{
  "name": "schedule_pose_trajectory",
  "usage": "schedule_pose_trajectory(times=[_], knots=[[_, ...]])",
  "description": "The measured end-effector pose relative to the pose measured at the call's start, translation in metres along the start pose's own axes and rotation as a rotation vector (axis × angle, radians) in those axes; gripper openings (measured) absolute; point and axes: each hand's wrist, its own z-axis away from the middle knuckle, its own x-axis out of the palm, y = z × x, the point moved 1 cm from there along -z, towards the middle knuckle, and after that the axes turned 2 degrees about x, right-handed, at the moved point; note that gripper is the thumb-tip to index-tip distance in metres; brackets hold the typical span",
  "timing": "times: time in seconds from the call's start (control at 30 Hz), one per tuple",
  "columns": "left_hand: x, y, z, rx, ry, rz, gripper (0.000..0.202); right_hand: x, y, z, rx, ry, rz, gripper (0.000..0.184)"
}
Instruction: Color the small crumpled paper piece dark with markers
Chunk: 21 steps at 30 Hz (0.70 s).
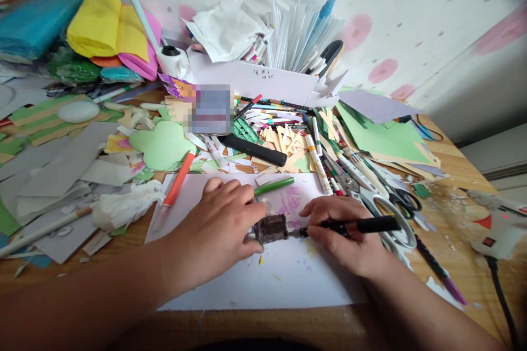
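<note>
Since it lies flat beneath both hands, the white sheet [222, 290] probably shields the wooden table [255, 322] from ink. Over its left half, the left hand [224, 219]'s thumb and forefinger pinch the dark piece [270, 228], seemingly for steadiness; over its right edge, the right hand [349, 236]'s fingers are clamped around a black marker [379, 224], held low, perhaps for control. Mid-sheet, the small piece looks roughly rectangular, streaky brown-black, pale-edged.
</note>
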Motion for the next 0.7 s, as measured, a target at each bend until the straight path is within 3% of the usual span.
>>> schedule_pose_trajectory(times=[0.53,0.7], knots=[[-0.001,0.002,0.001,-0.004,0.011,0.003,0.029,0.003,0.009,-0.001,0.122,0.123,-0.083,0.014],[0.0,0.002,0.001,0.0,0.05,-0.008,0.031,0.01,0.009,-0.002,0.166,0.044,-0.103,0.011]])
